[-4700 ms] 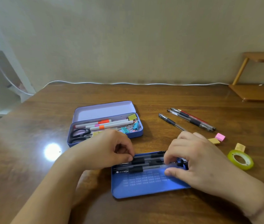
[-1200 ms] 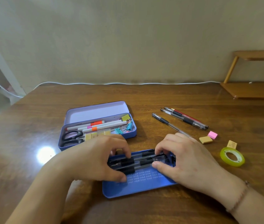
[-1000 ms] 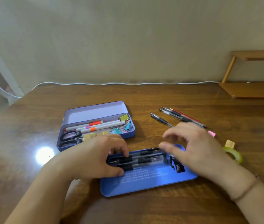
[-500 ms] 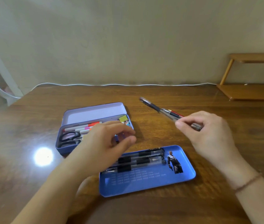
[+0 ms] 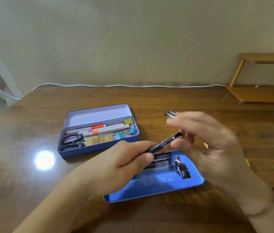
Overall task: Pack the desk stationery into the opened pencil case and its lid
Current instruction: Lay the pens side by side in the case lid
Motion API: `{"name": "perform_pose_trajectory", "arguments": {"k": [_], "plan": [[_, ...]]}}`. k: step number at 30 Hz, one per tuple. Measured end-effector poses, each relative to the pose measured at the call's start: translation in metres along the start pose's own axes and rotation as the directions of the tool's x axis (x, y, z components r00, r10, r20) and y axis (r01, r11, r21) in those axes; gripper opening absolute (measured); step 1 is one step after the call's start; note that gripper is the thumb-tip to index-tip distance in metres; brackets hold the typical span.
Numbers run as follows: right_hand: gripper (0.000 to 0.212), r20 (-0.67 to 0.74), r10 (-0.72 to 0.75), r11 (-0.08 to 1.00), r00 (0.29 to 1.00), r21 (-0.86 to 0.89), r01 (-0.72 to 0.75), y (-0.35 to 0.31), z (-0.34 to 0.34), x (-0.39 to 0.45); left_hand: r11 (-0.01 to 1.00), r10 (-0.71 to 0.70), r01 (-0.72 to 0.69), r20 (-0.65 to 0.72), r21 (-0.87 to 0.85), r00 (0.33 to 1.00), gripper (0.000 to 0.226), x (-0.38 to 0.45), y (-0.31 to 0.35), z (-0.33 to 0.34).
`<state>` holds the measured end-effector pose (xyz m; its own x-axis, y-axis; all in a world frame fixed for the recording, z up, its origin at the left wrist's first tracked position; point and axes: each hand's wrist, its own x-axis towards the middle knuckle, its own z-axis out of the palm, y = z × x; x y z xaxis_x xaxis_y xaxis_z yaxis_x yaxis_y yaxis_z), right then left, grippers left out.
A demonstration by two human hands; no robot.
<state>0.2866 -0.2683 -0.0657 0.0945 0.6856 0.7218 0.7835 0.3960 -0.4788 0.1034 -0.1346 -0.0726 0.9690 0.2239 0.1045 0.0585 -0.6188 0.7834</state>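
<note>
My left hand (image 5: 124, 163) pinches a black pen (image 5: 164, 142) between thumb and fingers (image 5: 147, 157). My right hand (image 5: 206, 145) is blurry, its fingers loose and spread just past the pen's far tip; I think it holds nothing.

Right under my fingers lies the blue lid (image 5: 158, 187), with a few black pens (image 5: 159, 163) lined up in it. Beyond my left fingers sits the pencil case (image 5: 97, 147). It has scissors (image 5: 72, 142), markers (image 5: 99, 129), small tan blocks (image 5: 99, 140) and colored clips (image 5: 129, 130) inside.

I think a good part of the packing is done. The pen in my fingers must go into the lid next. Two more pens (image 5: 170, 113) poke out beyond my right fingers, so they are left too. My right hand may hide other things.

The brown wooden table (image 5: 200, 101) is shiny, with a bright light spot (image 5: 44, 160) off to the left. A white cable (image 5: 132, 85) runs along the plain wall, and a wooden shelf (image 5: 265, 93) stands far right.
</note>
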Motion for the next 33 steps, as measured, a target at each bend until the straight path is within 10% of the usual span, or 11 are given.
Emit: {"name": "perform_pose_trajectory", "arguments": {"k": [6, 13, 24, 29, 33], "plan": [[0.014, 0.277, 0.023, 0.96, 0.961, -0.273, 0.055, 0.015, -0.009, -0.003, 0.984, -0.092, 0.082, 0.059, 0.155, 0.994, 0.028, 0.001, 0.003, -0.005], [0.015, 0.393, 0.315, 0.917, 0.864, -0.359, -0.171, 0.02, -0.008, -0.007, 0.938, -0.036, 0.139, -0.312, 0.317, 0.949, 0.024, 0.004, -0.021, -0.013], [0.031, 0.455, 0.368, 0.882, 0.811, -0.446, -0.15, 0.008, 0.01, -0.009, 0.896, -0.049, 0.047, -0.006, 0.442, 0.999, 0.045, 0.005, -0.023, -0.01], [0.025, -0.029, 0.473, 0.715, 0.88, -0.571, -0.403, 0.054, -0.017, -0.002, 0.9, -0.031, 0.038, -0.023, 0.433, 0.999, 0.043, 0.004, -0.026, -0.01], [0.028, -0.248, 0.682, 0.378, 0.687, -0.685, -0.623, 0.082, -0.026, -0.002, 0.894, -0.013, 0.047, -0.079, 0.445, 0.997, 0.037, 0.005, -0.025, -0.01]]}}
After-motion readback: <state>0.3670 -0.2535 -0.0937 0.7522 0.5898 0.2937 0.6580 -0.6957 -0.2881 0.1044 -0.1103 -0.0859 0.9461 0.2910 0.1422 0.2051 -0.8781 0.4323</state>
